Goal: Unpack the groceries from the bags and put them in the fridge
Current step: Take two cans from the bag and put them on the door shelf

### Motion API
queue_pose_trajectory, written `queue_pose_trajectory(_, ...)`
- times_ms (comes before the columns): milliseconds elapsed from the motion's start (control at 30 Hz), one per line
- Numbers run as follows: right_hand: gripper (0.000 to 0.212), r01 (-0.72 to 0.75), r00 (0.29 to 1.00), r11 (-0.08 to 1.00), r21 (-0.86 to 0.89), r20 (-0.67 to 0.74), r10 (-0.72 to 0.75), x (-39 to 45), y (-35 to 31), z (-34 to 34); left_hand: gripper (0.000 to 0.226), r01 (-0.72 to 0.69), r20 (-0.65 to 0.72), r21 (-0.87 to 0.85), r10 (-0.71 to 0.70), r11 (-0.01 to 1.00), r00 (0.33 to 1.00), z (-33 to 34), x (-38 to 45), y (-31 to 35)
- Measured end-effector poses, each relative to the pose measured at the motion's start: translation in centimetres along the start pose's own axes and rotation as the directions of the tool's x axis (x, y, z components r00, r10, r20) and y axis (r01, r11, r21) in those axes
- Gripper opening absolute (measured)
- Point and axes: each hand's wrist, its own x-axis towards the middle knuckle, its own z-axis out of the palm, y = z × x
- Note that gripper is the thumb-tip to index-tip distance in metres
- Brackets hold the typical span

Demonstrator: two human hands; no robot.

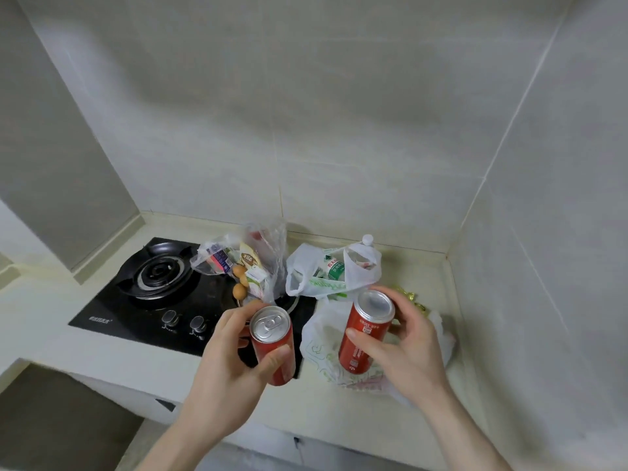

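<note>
Two red cans in hand, both clear of the counter — fridge out of view.

The left hand (234, 348) grips the left can (273, 345) near the counter's front edge, long axis tipped, top toward the camera; the right hand (401, 341) wraps the right can (365, 331) just above the flattened white bag (326, 355). Farther back, toward the wall, a clear bag (238, 260) on the hob (142, 300) and a white bag (333, 270) still hold groceries.

I stand at a pale counter (51, 321) in a corner. A black gas stove (142, 300) with a round burner (158, 271) and two knobs (183, 321) sits in it. Big grey-white wall tiles (339, 113) go up all around me.
</note>
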Motion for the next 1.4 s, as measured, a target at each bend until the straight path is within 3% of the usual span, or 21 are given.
queue_pose_trajectory(133, 0.057, -0.106, 0.962, 0.986, 0.131, -0.239, 0.135, -4.3, -0.5, -0.6, 0.053, -0.075, 0.154, -0.039, 0.080, 0.996, 0.985, -0.9, -0.1, 0.1)
queue_pose_trajectory(233, 0.046, -0.168, 0.858, 0.901, 0.401, -0.391, 0.334, -8.6, -1.2, -1.3, 0.055, -0.113, 0.280, -0.066, 0.127, 0.991, 0.952, -1.1, -0.3, 0.0)
queue_pose_trajectory(400, 0.052, -0.205, 0.672, 0.712, 0.671, -0.433, 0.601, -17.9, -1.6, -1.5, 0.058, -0.204, 0.455, -0.123, 0.238, 0.971, 0.858, -0.6, -2.3, 0.7)
queue_pose_trajectory(567, 0.057, -0.192, 0.561, 0.710, 0.678, -0.517, 0.646, -26.8, -3.3, -1.7, 0.054, -0.274, 0.589, -0.194, 0.335, 0.942, 0.735, 0.8, -6.4, 2.3)
queue_pose_trajectory(667, 0.061, -0.116, 0.511, 0.688, 0.717, -0.551, 0.660, -31.5, -4.4, -2.1, 0.054, -0.314, 0.650, -0.244, 0.394, 0.918, 0.649, 1.5, -9.3, 3.9)
queue_pose_trajectory(833, 0.050, 0.158, 0.525, 0.412, 0.897, -0.429, 0.735, -39.1, -6.2, -2.0, 0.052, -0.374, 0.708, -0.328, 0.488, 0.867, 0.510, 2.7, -13.9, 6.7)
queue_pose_trajectory(900, 0.052, 0.231, 0.526, 0.366, 0.901, -0.432, 0.732, -42.7, -6.5, -2.4, 0.054, -0.401, 0.717, -0.362, 0.526, 0.842, 0.457, 3.4, -16.4, 8.2)
queue_pose_trajectory(1067, 0.061, 0.304, 0.456, 0.393, 0.868, -0.495, 0.740, -52.0, -6.8, -4.0, 0.054, -0.411, 0.756, -0.451, 0.584, 0.792, 0.296, 5.9, -23.3, 11.5)
queue_pose_trajectory(1233, 0.060, 0.389, 0.318, 0.462, 0.797, -0.586, 0.745, -59.8, -7.4, -4.7, 0.053, -0.365, 0.783, -0.540, 0.611, 0.759, 0.113, 8.8, -30.7, 14.0)
queue_pose_trajectory(1333, 0.065, 0.352, 0.320, 0.548, 0.759, -0.647, 0.692, -64.1, -8.3, -4.2, 0.055, -0.363, 0.782, -0.589, 0.623, 0.722, -0.029, 10.0, -34.7, 15.7)
queue_pose_trajectory(1400, 0.089, 0.291, 0.325, 0.646, 0.705, -0.708, 0.627, -66.7, -9.3, -3.5, 0.058, -0.357, 0.762, -0.634, 0.633, 0.686, -0.136, 11.0, -36.9, 17.0)
